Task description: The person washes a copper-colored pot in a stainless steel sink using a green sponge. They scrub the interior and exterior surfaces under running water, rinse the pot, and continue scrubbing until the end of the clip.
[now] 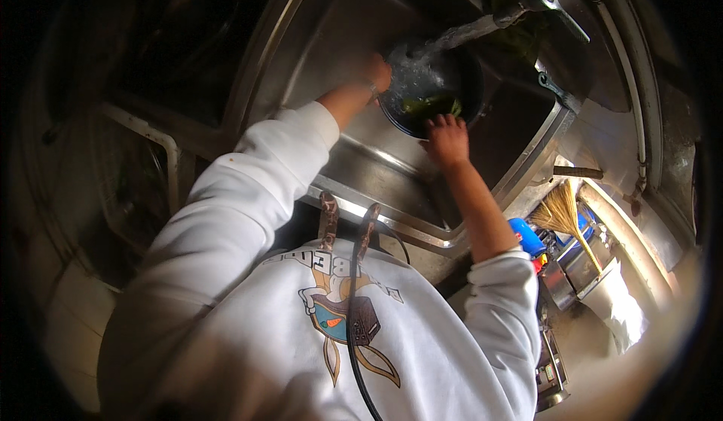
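A dark round basin (480,90) stands in a stainless-steel sink (339,42), with leafy greens (423,106) in it. Water runs from a faucet (511,15) into the basin and churns at its far left. My left hand (379,73) is at the basin's left rim and seems to grip it; its fingertips are hidden. Over the near rim lies my right hand (449,141), its fingers next to the greens and its thumb towards the outside. Whether it holds the rim or the leaves is not clear.
Two lever handles, one upper (565,14) and one lower (559,90), sit along the sink's right side. A metal edge (395,217) runs before my body. At right are a straw broom (556,209), a blue container (526,237) and a white bag (613,302). A black cable (351,319) hangs down my front.
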Demonstrator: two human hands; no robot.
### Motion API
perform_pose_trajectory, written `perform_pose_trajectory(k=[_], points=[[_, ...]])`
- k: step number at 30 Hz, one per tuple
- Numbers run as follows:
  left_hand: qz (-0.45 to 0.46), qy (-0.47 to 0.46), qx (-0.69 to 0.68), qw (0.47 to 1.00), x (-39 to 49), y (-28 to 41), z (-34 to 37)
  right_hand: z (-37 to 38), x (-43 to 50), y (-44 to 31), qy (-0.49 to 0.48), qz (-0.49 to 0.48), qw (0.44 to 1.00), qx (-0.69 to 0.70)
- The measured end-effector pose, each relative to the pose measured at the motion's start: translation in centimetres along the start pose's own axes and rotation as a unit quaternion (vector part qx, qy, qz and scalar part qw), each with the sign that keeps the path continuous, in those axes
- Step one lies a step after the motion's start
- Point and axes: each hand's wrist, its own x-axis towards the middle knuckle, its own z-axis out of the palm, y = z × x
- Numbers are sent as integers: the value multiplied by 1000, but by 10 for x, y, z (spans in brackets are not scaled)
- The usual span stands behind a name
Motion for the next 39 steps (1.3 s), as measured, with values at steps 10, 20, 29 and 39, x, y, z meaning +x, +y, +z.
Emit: perform_pose_trajectory(k=[10, 20, 29, 39], points=[[22, 39, 55, 997, 7, -2, -6, 38, 18, 12, 34, -66, 991, -112], [8, 150, 157, 976, 11, 15, 8, 17, 75, -100, 301, 77, 835, 453], [79, 201, 80, 973, -18, 35, -37, -2, -21, 39, 224, -53, 973, -30], [-160, 39, -256, 953, -29, -28, 77, 29, 66, -44, 172, 41, 909, 378]])
